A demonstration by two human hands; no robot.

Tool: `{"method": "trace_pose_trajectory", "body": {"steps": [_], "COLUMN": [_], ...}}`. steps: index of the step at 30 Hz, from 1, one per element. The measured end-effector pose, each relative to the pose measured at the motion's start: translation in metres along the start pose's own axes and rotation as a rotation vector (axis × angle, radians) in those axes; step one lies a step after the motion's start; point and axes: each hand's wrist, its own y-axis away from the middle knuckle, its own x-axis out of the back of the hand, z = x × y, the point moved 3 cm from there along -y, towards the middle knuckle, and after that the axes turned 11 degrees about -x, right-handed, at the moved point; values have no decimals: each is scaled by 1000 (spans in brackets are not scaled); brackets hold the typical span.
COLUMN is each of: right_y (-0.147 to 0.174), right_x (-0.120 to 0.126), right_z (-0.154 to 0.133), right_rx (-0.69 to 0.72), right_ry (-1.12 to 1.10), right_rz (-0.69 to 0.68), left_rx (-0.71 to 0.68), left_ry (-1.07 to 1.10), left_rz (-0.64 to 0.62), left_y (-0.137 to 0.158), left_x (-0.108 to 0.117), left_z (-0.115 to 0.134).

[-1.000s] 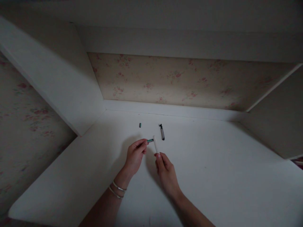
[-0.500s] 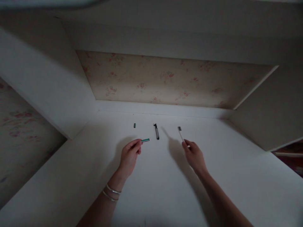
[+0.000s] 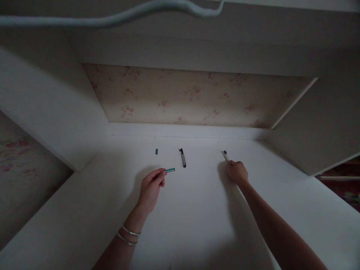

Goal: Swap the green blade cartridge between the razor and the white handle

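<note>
My left hand [image 3: 151,187] pinches a thin teal stick-like piece [image 3: 170,170] by one end, just above the white tabletop [image 3: 197,225]. My right hand [image 3: 237,171] is out to the right, low on the table, fingers closed around a slim white handle with a dark tip [image 3: 224,153] that points away from me. Between the hands lies a black pen-like piece [image 3: 183,158]. A small teal cap [image 3: 156,151] sits farther back on the left.
White side panels [image 3: 56,112] stand at left and right of the alcove, with floral wallpaper [image 3: 191,93] behind. A pale cable [image 3: 112,17] runs across the top of the view. Bracelets are on my left wrist.
My right hand has carried the white handle from beside the left hand out to the right and down to the table. The left hand has hardly moved.
</note>
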Motion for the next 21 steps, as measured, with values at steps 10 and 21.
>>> {"method": "trace_pose_trajectory", "body": {"steps": [10, 21], "right_y": [14, 170], "right_x": [13, 40], "right_z": [-9, -106], "right_rx": [87, 986], "right_ry": [-53, -410], "right_rz": [68, -105], "left_rx": [-4, 5], "left_ry": [-10, -111], "left_rz": [-36, -107], "left_y": [0, 4], "left_x": [1, -1], "left_z": [1, -8]}}
